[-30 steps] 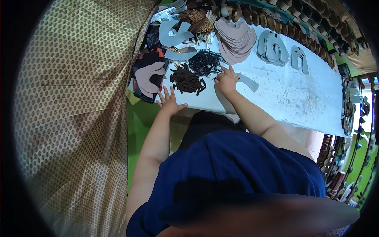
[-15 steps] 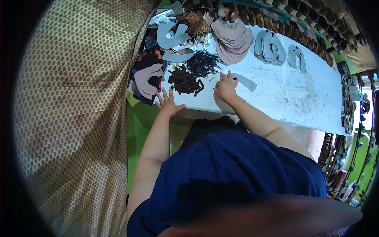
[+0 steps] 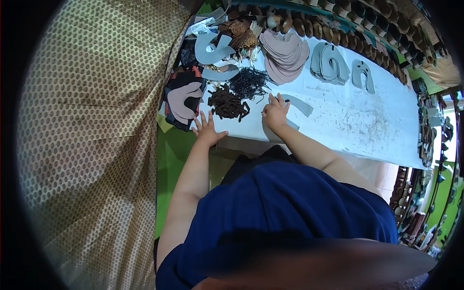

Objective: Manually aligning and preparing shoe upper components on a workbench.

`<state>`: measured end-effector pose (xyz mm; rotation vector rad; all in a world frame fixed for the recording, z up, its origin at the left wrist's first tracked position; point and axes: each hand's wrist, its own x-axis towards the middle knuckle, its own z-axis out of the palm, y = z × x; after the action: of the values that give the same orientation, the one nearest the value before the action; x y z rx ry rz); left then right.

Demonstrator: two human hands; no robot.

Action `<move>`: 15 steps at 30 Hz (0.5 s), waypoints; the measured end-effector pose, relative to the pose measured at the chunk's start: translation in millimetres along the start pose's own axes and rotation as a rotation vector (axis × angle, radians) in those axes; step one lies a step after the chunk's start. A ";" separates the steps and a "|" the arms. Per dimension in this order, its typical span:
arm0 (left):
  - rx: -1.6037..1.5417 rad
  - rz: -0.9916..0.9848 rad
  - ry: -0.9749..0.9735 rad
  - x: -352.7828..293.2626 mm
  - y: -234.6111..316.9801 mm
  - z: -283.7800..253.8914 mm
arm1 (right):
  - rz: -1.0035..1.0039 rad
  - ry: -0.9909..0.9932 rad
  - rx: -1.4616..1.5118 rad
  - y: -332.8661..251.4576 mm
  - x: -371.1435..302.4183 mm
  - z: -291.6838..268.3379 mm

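My left hand lies at the front edge of the table with its fingers spread, holding nothing. It is close to a pink U-shaped shoe-upper piece and a heap of short dark brown strips. My right hand rests over a grey curved shoe-upper piece, covering its middle. Its fingers are slightly bent and apart, touching the piece from above. A small dark bit shows on the grey piece beside the fingertips. A tangle of thin black straps lies just beyond.
A pink stack of upper pieces, a stack of grey pieces and a smaller grey pile lie farther back on the white-covered table. Shoes line the back. A patterned curtain hangs at left.
My right hand has shifted slightly nearer to me, its fingers drawn a little closer together, and more of the grey piece shows below it. The left hand stays in place.
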<state>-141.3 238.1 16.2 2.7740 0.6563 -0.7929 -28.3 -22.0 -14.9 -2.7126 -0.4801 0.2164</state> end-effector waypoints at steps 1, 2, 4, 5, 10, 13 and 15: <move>-0.001 -0.001 0.004 1.0 -1.3 1.8 | -0.003 0.003 0.000 1.5 0.3 -0.9; -0.008 0.001 0.024 3.4 -2.9 4.8 | 0.030 0.049 0.037 5.4 0.3 -2.8; -0.017 0.004 0.036 1.6 -4.6 8.1 | 0.065 0.089 0.072 18.0 -2.5 -5.9; -0.028 0.004 0.042 1.4 -6.4 9.0 | 0.181 0.122 0.152 25.9 -1.7 -8.8; -0.027 0.013 0.058 -0.1 -4.3 7.5 | 0.459 0.180 0.371 46.6 -8.9 -11.6; -0.027 0.006 0.076 -0.3 -3.4 7.0 | 0.473 0.162 0.396 41.4 -11.4 -6.5; -0.017 0.000 0.067 0.2 -1.0 6.1 | 0.472 0.168 0.381 41.3 -12.7 -3.5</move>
<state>-144.3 237.3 10.9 2.7961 0.6716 -0.6932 -27.0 -63.7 -26.7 -2.3965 0.2361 0.1788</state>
